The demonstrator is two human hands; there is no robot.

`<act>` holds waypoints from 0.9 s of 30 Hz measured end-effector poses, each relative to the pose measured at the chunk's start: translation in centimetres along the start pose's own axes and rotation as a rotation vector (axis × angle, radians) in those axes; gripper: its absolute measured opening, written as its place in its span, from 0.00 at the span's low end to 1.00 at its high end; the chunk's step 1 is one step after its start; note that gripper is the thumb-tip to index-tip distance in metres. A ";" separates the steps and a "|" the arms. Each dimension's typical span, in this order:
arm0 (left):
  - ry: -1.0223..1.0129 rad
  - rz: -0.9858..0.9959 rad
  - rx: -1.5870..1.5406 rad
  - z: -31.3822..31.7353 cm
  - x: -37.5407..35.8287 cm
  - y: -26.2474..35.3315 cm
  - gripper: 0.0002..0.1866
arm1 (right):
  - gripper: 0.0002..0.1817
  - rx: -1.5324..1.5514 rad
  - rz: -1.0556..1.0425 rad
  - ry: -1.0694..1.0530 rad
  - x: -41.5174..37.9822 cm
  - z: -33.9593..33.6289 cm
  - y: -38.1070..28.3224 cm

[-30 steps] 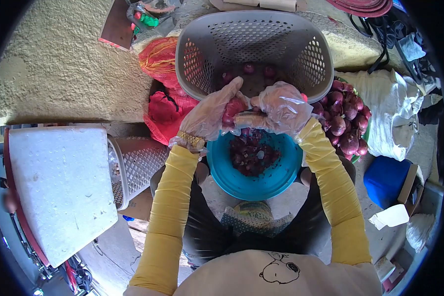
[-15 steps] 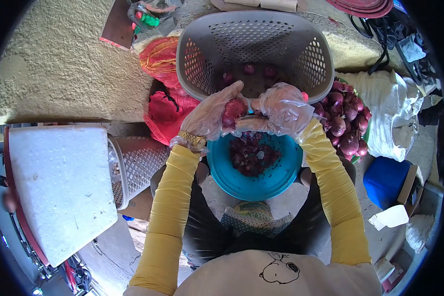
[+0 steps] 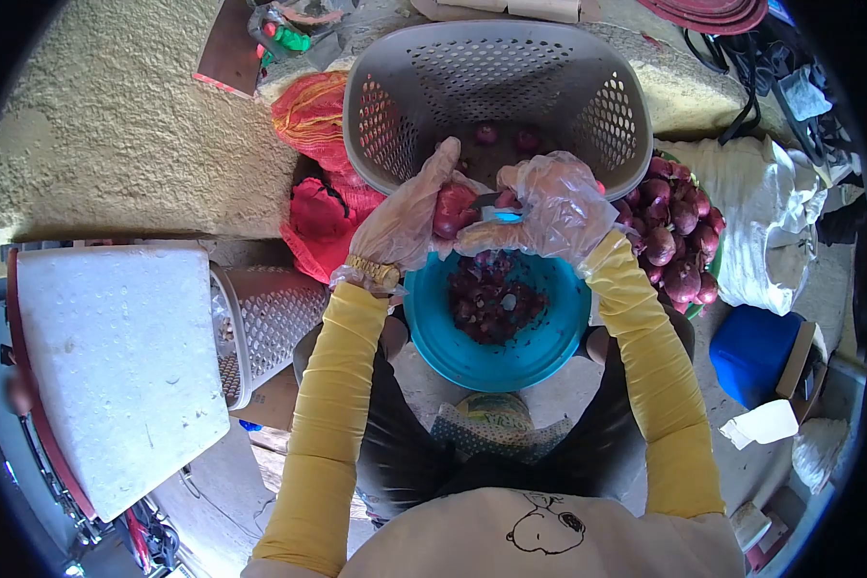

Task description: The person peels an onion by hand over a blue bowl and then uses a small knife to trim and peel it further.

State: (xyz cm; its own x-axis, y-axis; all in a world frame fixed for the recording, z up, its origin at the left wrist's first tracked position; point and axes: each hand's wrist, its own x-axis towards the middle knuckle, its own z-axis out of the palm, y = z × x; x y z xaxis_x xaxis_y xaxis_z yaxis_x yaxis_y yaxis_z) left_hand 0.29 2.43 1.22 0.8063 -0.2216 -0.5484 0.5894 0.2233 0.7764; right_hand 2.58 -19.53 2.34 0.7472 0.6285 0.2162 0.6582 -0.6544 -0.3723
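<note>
My left hand, in a clear plastic glove, is closed around a red onion above the teal basin. My right hand, gloved the same way, grips a small knife; its dark blade points left and touches or nearly touches the onion. A bit of blue shows at its handle, and the fingers hide the rest. Dark red onion skins and scraps lie in the basin between my knees.
Just beyond my hands a grey perforated basket holds a few onions. Piled red onions lie at the right, beside a white sack. A red mesh bag and a white foam board are on the left.
The onion has turned in my left hand, whose thumb has shifted up and left. My right hand has tilted the knife, so its blade now points at the onion and blue shows at its handle.
</note>
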 end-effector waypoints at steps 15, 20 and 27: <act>0.058 0.106 0.136 0.1 0.4 -1.3 0.33 | 0.37 0.049 -0.080 0.090 -0.6 0.8 0.5; 0.032 0.097 0.123 0.4 -0.1 -1.1 0.31 | 0.37 0.103 -0.057 0.003 -0.4 0.5 0.5; -0.019 0.191 0.093 -0.1 0.8 -2.2 0.28 | 0.35 0.079 -0.076 0.107 -0.2 0.6 0.4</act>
State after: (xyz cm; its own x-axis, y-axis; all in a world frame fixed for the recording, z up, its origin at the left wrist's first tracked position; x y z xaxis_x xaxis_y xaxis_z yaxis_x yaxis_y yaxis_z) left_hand -0.34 1.85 -0.91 0.9012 -0.2018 -0.3836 0.4185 0.1743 0.8914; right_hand 2.62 -19.69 1.61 0.7040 0.6237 0.3397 0.7069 -0.5690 -0.4202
